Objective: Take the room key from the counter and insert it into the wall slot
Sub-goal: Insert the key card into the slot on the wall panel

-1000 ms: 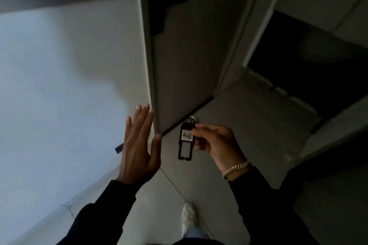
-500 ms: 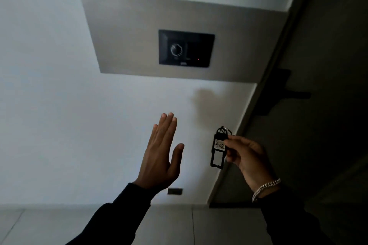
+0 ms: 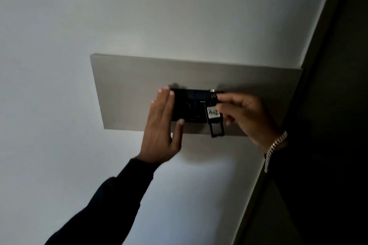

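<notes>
The room key [image 3: 214,119] is a black tag with a white label, hanging upright in front of the right end of the black wall slot unit [image 3: 189,105]. My right hand [image 3: 245,115] pinches the tag near its top, fingers closed on it. My left hand [image 3: 162,125] is flat with fingers apart, covering the left end of the unit and holding nothing. The unit sits in the middle of a grey wall panel [image 3: 129,85]. Whether the tag touches the slot I cannot tell.
A white wall [image 3: 79,26] surrounds the panel. A dark door frame [image 3: 328,85] runs down the right side, close to my right wrist with its metal bracelet [image 3: 275,145].
Both hands rose from below the panel to the black unit. The right hand brought the key tag up to the unit's right end; the left hand now covers its left end.
</notes>
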